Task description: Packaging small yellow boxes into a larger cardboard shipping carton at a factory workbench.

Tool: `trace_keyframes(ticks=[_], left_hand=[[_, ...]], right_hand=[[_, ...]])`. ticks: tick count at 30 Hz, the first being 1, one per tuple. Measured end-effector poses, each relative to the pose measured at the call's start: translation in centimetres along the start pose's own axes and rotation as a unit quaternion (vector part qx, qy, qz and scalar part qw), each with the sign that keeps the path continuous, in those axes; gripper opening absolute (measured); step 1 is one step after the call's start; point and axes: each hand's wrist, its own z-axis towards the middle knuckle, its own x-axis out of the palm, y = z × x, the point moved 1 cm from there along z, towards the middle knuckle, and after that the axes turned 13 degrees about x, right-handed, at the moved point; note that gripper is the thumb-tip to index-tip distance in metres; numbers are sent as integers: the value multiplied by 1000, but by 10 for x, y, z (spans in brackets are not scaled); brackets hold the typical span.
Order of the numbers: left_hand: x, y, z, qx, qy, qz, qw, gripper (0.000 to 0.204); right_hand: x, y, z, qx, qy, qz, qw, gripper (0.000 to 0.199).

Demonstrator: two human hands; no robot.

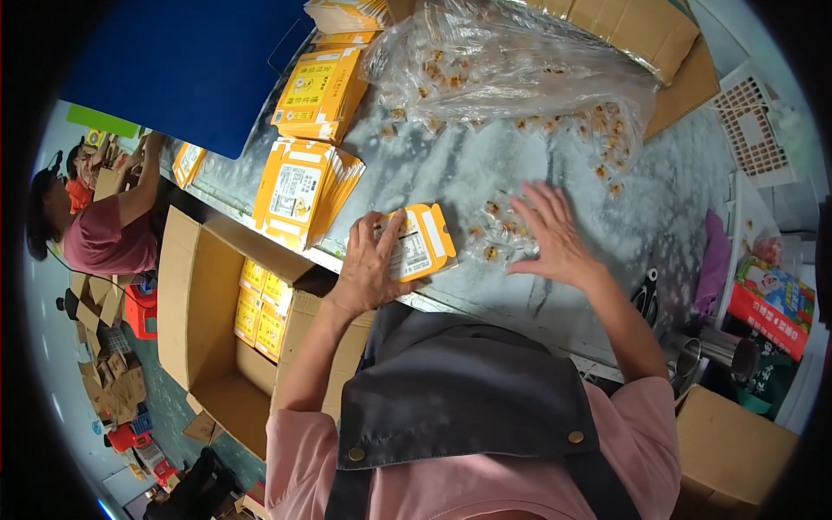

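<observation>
Left hand [368,269] closed around small yellow carton [416,243], thumb on the near edge, fingers across the white label panel; carton tilted, flap end pointing away to the right, lower edge at or just above the tabletop [451,173]. Carton: flat rectangular, yellow-orange with white printed face and white stripe near the right end. Right hand [550,238] open, fingers spread, palm down, gripping nothing, resting over a small cluster of clear-wrapped sweets [498,230] just right of the left grip. More of the same wrapped pieces farther out from both grips, spilling from a large clear plastic bag [511,61]. Stack of flat unfolded yellow cartons [303,191] left of the left grip, second stack [319,94] beyond it. Below-left of the left grip, open cardboard box [199,303] with filled yellow cartons stood in rows inside. Another person in a red shirt [104,234] far left, well apart. White plastic basket [754,126] far right of the right grip.
</observation>
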Motion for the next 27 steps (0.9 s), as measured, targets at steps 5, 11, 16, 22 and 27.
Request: trace_keyframes(ticks=[5, 11, 16, 22, 27], left_hand=[[-1, 6, 24, 45, 41, -4, 998, 113], [9, -9, 46, 113, 45, -25, 992, 113], [7, -10, 38, 67, 60, -17, 996, 115], [8, -13, 35, 51, 52, -7, 997, 117], [8, -15, 33, 56, 54, -13, 997, 118]], right_hand=[[9, -26, -13, 42, 21, -2, 999, 111], [34, 16, 5, -39, 46, 91, 994, 96], [11, 13, -1, 61, 35, 104, 992, 94], [13, 12, -13, 113, -62, 51, 990, 74], [27, 21, -15, 171, -61, 102, 978, 58]])
